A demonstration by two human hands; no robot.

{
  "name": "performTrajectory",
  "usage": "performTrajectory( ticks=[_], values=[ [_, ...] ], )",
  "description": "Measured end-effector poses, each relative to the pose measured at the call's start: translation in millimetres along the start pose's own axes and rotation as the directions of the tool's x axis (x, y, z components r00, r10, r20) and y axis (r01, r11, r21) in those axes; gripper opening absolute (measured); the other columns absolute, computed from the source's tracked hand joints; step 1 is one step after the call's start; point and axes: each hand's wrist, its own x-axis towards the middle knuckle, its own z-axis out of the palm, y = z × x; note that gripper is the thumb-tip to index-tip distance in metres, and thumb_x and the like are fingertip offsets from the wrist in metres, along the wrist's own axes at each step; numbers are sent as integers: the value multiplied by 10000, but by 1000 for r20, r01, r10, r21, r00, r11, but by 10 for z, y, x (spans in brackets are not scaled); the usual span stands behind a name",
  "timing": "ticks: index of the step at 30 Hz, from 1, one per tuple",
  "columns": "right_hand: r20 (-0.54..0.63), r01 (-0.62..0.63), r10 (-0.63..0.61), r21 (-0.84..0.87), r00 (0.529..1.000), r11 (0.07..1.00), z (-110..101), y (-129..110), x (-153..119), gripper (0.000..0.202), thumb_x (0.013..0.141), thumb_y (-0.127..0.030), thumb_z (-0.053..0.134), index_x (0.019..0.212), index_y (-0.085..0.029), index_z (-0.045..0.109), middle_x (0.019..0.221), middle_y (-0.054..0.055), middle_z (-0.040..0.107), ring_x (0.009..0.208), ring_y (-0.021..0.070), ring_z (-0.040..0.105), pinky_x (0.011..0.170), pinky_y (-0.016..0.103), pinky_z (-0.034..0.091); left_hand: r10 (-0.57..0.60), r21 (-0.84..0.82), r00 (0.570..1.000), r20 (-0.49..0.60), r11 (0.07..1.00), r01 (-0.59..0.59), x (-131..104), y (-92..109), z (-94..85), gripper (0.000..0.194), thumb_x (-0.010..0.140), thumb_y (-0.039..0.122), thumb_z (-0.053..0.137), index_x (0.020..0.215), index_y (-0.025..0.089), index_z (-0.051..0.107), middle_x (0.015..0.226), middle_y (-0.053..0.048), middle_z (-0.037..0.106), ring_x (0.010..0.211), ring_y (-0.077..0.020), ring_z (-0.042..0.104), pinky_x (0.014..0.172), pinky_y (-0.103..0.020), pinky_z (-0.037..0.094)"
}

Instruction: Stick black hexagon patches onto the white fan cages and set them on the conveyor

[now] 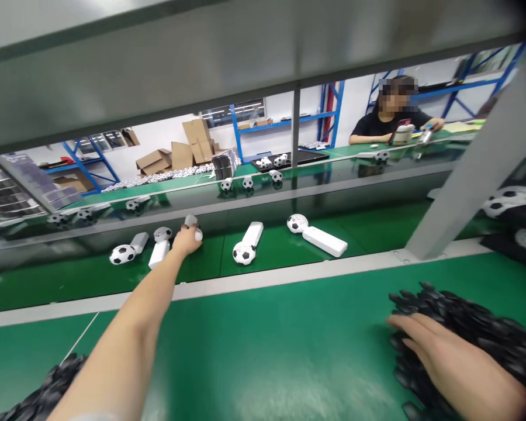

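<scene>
My left hand [187, 238] reaches over the dark green belt [210, 280], its fingers closed on a white item [191, 221] that it mostly hides. Beside it on the belt lie white-handled pieces with soccer-ball heads: one [159, 255] just left of the hand, another [122, 254] farther left, one [244, 253] to the right and one [325, 241] beyond that. At the lower right my right hand [447, 356] rests against a pile of small black parts [469, 321]; its fingers are stretched out and it holds nothing.
A metal rail [289, 275] and a slanted grey post [460, 158] edge the belt, under a low metal shelf [245, 64]. More black parts [48, 389] lie lower left. Across the line a person [392, 120] handles an item. Cardboard boxes [182, 155] stand behind.
</scene>
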Motion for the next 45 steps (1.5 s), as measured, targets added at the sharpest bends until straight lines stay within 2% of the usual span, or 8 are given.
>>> performTrajectory(
  ticks=[11, 17, 24, 27, 33, 35, 42, 45],
  values=[
    [295, 78, -104, 98, 950, 992, -455, -722, -25, 220, 850, -120, 361, 821, -195, 565, 828, 29, 558, 709, 132, 566, 614, 233, 405, 331, -181, 912, 243, 939, -293, -2154, 376, -570, 555, 749, 580, 464, 1137, 187, 404, 1059, -97, 450, 747, -220, 583, 664, -326, 475],
    [358, 219, -204, -2, 911, 976, -397, -774, -63, 138, 821, -127, 478, 760, -188, 585, 802, 15, 546, 683, 120, 523, 582, 219, 331, 629, -253, 629, 456, 770, -586, -2799, 533, -643, 702, 690, 267, 614, 1316, 288, 297, 1133, -81, 453, 847, -226, 577, 697, -315, 496],
    [364, 215, -200, -1, 909, 977, -383, -771, -53, 117, 814, -130, 505, 777, -192, 597, 799, 14, 569, 719, 125, 533, 614, 212, 344, 918, -268, 274, 286, 351, -897, -2674, 807, -625, 659, 603, 700, 575, 965, 150, 554, 1106, -150, 536, 1089, -344, 452, 996, -522, 251],
    [361, 244, -232, 12, 903, 970, -393, -758, -54, 148, 809, -104, 500, 817, -191, 620, 817, 27, 588, 759, 140, 543, 635, 221, 362, 877, -341, 370, 308, 465, -817, -2751, 856, -491, 746, 656, 697, 528, 1170, 163, 452, 1074, -131, 560, 991, -298, 523, 913, -433, 367],
    [339, 320, -302, 3, 891, 947, -381, -807, -51, 159, 817, -129, 505, 829, -191, 651, 825, 52, 608, 822, 181, 543, 675, 255, 385, 554, -268, 794, 251, 828, -493, -3038, 1016, -307, 772, 686, 719, 449, 1230, 175, 381, 1038, -138, 573, 933, -341, 537, 780, -433, 410],
    [320, 276, -268, 22, 909, 961, -365, -831, -49, 124, 800, -127, 527, 829, -181, 634, 813, 50, 610, 811, 177, 547, 677, 255, 391, 415, -282, 871, 262, 897, -342, -3023, 1105, -293, 774, 696, 720, 428, 1231, 165, 356, 1029, -146, 570, 920, -344, 544, 749, -428, 420],
    [316, 44, -91, 152, 945, 987, -340, -771, -26, 11, 768, -175, 585, 762, -169, 591, 753, 30, 613, 685, 140, 556, 627, 241, 410, 484, -511, 821, 303, 810, -288, -2723, 1263, -183, 785, 657, 647, 550, 1251, 169, 363, 1208, -130, 442, 1100, -299, 455, 880, -387, 403],
    [263, 114, -184, 259, 947, 959, -374, -778, -37, 67, 796, -146, 541, 762, -166, 594, 766, 29, 611, 714, 138, 556, 669, 251, 421, 529, -574, 812, 248, 755, -317, -2746, 1362, -127, 738, 654, 530, 626, 1253, 175, 381, 1185, -112, 445, 1092, -284, 458, 903, -392, 393]
  ],
)
